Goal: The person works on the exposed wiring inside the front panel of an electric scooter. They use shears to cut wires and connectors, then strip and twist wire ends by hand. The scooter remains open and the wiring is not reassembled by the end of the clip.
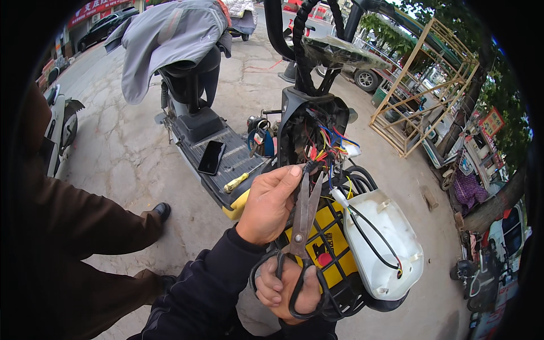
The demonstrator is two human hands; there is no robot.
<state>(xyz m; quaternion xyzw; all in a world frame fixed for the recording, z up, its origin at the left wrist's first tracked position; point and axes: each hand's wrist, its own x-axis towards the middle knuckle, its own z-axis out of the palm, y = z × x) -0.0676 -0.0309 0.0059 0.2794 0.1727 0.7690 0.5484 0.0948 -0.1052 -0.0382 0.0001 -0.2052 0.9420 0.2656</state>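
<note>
My right hand [290,290] grips a pair of scissors [304,226] with black loop handles, its blades pointing away from me and slightly parted. Between thumb and finger of my left hand [266,205] is a dark wire end [309,166], right by the blade tips. Past them, a tangle of red, yellow and blue wires [327,148] spills from the opened front column [290,116] of an electric scooter. Exactly where the pinched wire runs is hidden by the tangle.
A phone [212,157] and a yellow-handled screwdriver [237,182] lie on the footboard. A white shell [381,249] with a cable rests by the black basket [328,226]. A grey jacket [173,42] drapes the seat. Someone in brown trousers [96,226] stands at left.
</note>
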